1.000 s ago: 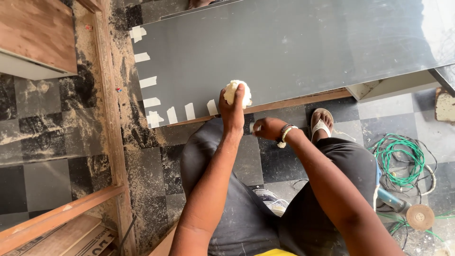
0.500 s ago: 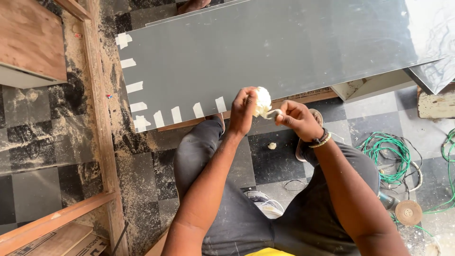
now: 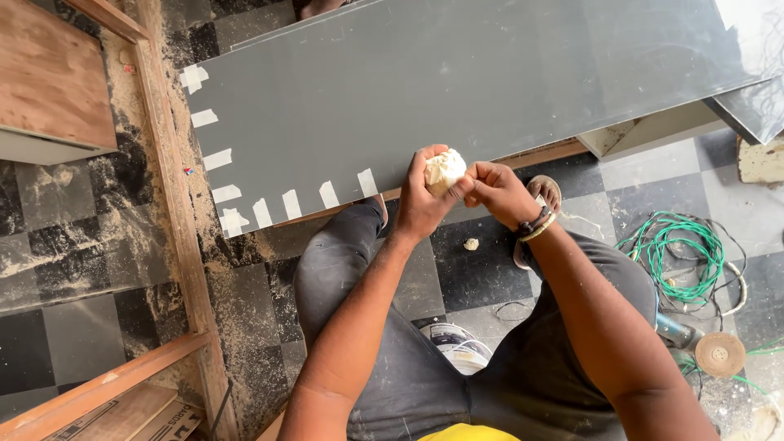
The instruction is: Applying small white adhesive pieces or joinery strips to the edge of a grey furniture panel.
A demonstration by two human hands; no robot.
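- The left hand holds a pale, lumpy ball of masking tape, fingers curled closed around it. The ball sits just above the near edge of the grey panel, probably so the tape stays close to where it is applied.
- The right hand meets the ball from the other side. Thumb and forefinger are pinched together at its surface, apparently gripping a loose end; the end itself is too small to make out.
- Both forearms converge in front of the body, elbows low, wrists slightly bent inward. A dark band circles the right wrist.
- Short tape strips already line the panel's near edge and left end, each bridging the rim, evidently to hold an edging in place.
- The panel rests raised off the tiled floor on a wooden support, with the knees tucked beneath it.
- A small pale scrap lies on the floor between the legs.
- A coiled green cable and an angle grinder lie to the right, well apart from the hands.
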